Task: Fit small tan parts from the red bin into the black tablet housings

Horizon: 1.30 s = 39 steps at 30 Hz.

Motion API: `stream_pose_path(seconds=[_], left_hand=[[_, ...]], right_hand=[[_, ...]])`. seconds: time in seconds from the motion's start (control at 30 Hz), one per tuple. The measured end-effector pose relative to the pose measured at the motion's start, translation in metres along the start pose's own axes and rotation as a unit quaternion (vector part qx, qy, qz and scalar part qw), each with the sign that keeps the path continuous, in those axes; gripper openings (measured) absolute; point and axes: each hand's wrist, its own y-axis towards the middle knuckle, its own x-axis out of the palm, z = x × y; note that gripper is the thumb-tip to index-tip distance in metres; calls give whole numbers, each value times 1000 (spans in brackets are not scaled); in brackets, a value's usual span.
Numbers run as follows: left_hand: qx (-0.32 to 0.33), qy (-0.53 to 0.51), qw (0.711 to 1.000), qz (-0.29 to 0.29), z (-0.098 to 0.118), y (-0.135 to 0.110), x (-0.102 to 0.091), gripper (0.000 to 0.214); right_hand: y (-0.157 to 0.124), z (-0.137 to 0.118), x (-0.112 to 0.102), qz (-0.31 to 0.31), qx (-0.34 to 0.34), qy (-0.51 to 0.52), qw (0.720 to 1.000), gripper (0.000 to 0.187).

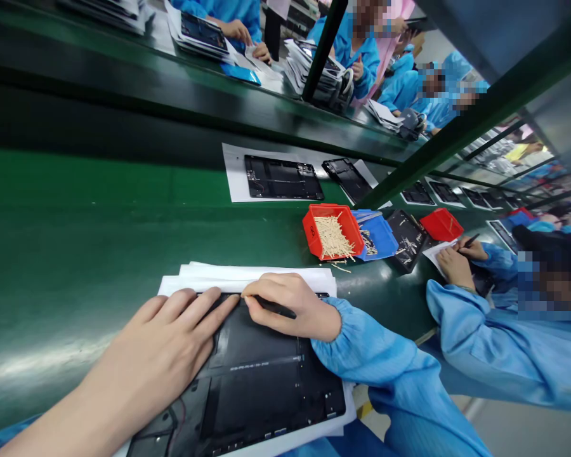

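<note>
Black tablet casing [247,387] lies on a stack of white paper [247,280] on the green worktop [76,209], directly in front of the person. The left hand [157,355] rests flat on the casing, its fingers extended and holding nothing. The right hand [290,308] sits at the casing's top edge, curled around a slim black pen [276,307] whose tip is hidden by the fingers. Farther along the worktop stand a red bin [330,231] heaped with wooden sticks [332,238], a blue tray [379,238] and a second red bin [440,224]. Just past them, a co-worker's hands [457,261] in blue sleeves [476,330] hold a dark pen [471,240] over a white sheet [435,254]. More black casings [283,178] lie on paper along the worktop.
</note>
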Motion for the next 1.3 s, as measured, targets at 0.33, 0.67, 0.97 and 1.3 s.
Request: stream_pose_path(seconds=[0.33,0.67,0.97,1.3], left_hand=[[0,-10,999,33,-1,-4,5,41],[-3,10,999,40,2,-2,3,38],[-8,9,999,40,2,-4,1,37],[-15,7,999,44,3,-5,4,35]], right_hand=[[-6,1,1,105,10,17,994,12],[-6,2,4,44,-9,68,997,13],[-8,3,5,99,20,18,995,14],[-10,3,5,83,55,-7,995,20]])
